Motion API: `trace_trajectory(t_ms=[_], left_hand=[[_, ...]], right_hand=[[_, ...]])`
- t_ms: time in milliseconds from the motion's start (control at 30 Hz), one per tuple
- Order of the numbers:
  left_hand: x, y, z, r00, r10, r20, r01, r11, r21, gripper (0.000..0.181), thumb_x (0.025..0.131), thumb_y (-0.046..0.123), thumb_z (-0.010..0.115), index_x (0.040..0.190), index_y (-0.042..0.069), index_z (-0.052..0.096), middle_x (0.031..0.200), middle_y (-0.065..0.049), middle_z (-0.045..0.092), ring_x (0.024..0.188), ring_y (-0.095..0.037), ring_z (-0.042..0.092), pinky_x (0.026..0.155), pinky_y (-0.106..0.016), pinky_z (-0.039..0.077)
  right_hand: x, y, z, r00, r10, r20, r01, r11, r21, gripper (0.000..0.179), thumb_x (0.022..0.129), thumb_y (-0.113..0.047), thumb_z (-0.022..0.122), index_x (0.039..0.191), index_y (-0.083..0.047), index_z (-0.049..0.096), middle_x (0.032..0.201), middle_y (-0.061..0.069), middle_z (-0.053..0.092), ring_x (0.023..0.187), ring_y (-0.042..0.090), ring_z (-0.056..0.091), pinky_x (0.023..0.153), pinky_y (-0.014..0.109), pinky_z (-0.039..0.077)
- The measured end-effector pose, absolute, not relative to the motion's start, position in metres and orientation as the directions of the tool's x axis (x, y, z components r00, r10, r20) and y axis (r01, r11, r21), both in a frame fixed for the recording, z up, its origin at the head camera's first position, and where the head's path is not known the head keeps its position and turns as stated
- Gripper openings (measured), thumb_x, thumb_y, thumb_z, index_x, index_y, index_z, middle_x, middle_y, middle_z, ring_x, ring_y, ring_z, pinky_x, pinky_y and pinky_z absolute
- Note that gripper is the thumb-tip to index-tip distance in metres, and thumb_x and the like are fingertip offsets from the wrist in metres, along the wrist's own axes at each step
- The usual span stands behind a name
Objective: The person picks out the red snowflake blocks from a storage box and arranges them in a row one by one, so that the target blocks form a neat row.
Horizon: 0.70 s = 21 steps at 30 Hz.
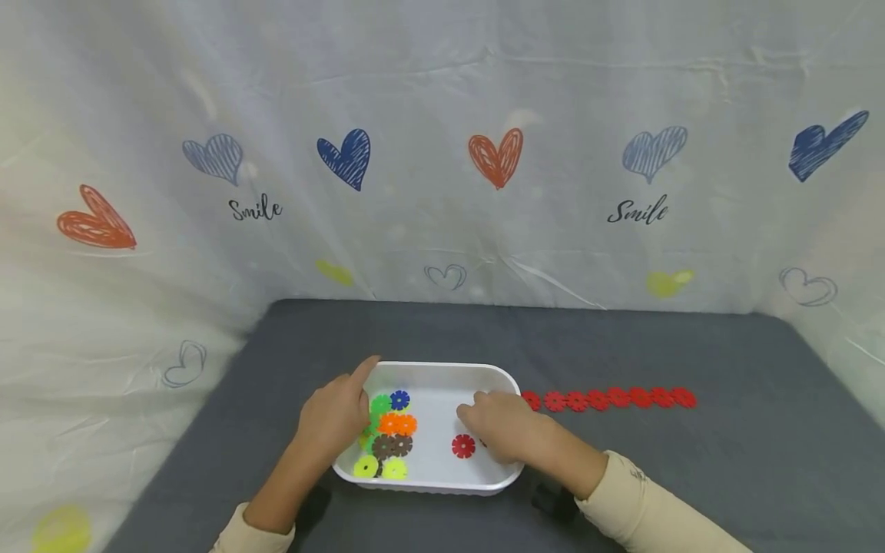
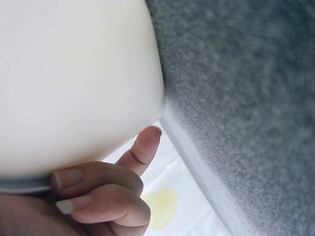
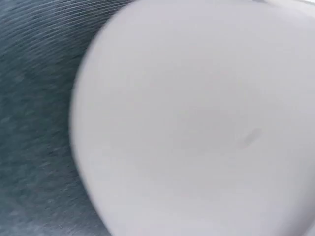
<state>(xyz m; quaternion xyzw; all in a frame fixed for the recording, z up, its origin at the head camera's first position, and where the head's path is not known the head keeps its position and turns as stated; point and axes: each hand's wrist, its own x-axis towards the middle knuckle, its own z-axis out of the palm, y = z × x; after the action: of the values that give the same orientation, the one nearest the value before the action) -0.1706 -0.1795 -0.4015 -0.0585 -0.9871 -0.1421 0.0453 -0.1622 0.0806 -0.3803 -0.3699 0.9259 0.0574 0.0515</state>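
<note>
A white plastic tray (image 1: pixel 429 487) sits on the dark cloth. My left hand (image 1: pixel 335 415) grips its left rim, index finger stretched along the far corner; the left wrist view shows curled fingers (image 2: pixel 106 201) against the tray's outer wall (image 2: pixel 78 88). Over the tray's right end is my right hand (image 1: pixel 499 426), fingers bent down; whether they pinch anything is hidden. Beside it lies a red snowflake disc (image 1: pixel 463 446), and part of another shows under the hand. Orange discs (image 1: pixel 398 424), brown discs (image 1: pixel 392 446), a blue disc (image 1: pixel 399 399), green discs (image 1: pixel 379 405) and yellow discs (image 1: pixel 395 468) lie at the left.
To the right of the tray, a row of several red discs (image 1: pixel 618 396) runs across the dark grey cloth (image 1: pixel 691 476). A white curtain (image 1: pixel 429 215) printed with hearts hangs behind the table. The right wrist view shows mostly the tray's pale wall (image 3: pixel 192 123).
</note>
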Motion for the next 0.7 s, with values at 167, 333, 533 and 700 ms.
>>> trace_trajectory(t_ms=[167, 333, 533, 700], left_hand=[[-0.171, -0.18, -0.402, -0.989, 0.106, 0.107, 0.133, 0.949, 0.284, 0.052, 0.096, 0.008, 0.054, 0.147, 0.018, 0.05, 0.077, -0.004, 0.057, 0.053, -0.019, 0.043, 0.046, -0.033, 0.036], [-0.171, -0.18, -0.402, -0.987, 0.107, 0.122, 0.137, 0.952, 0.274, 0.052, 0.096, 0.008, 0.055, 0.146, 0.018, 0.051, 0.075, -0.004, 0.055, 0.053, -0.019, 0.043, 0.046, -0.033, 0.036], [-0.171, -0.18, -0.404, -0.986, 0.109, 0.128, 0.141, 0.953, 0.267, 0.052, 0.095, 0.008, 0.055, 0.146, 0.018, 0.051, 0.073, -0.003, 0.054, 0.051, -0.018, 0.042, 0.045, -0.032, 0.035], [-0.17, -0.18, -0.404, -0.985, 0.109, 0.131, 0.141, 0.953, 0.27, 0.052, 0.096, 0.008, 0.055, 0.146, 0.018, 0.051, 0.073, -0.003, 0.053, 0.05, -0.019, 0.042, 0.045, -0.032, 0.035]], right_hand=[[-0.166, 0.082, -0.378, -0.704, -0.691, -0.163, -0.688, 0.721, -0.088, 0.026, 0.074, -0.006, 0.082, 0.083, -0.014, 0.059, 0.072, -0.004, 0.049, 0.064, 0.011, 0.046, 0.061, 0.027, 0.043], [-0.167, 0.085, -0.384, -0.705, -0.709, -0.034, -0.69, 0.696, -0.197, 0.028, 0.074, -0.005, 0.085, 0.074, -0.015, 0.058, 0.071, -0.007, 0.046, 0.061, 0.009, 0.044, 0.058, 0.024, 0.041], [-0.17, 0.089, -0.387, -0.687, -0.725, 0.056, -0.702, 0.642, -0.309, 0.021, 0.079, -0.001, 0.079, 0.073, -0.014, 0.064, 0.066, -0.01, 0.052, 0.061, 0.008, 0.046, 0.058, 0.023, 0.042], [-0.171, 0.092, -0.387, -0.692, -0.715, 0.102, -0.68, 0.597, -0.426, 0.018, 0.082, -0.005, 0.08, 0.073, -0.017, 0.069, 0.065, -0.015, 0.056, 0.059, 0.004, 0.048, 0.057, 0.021, 0.044]])
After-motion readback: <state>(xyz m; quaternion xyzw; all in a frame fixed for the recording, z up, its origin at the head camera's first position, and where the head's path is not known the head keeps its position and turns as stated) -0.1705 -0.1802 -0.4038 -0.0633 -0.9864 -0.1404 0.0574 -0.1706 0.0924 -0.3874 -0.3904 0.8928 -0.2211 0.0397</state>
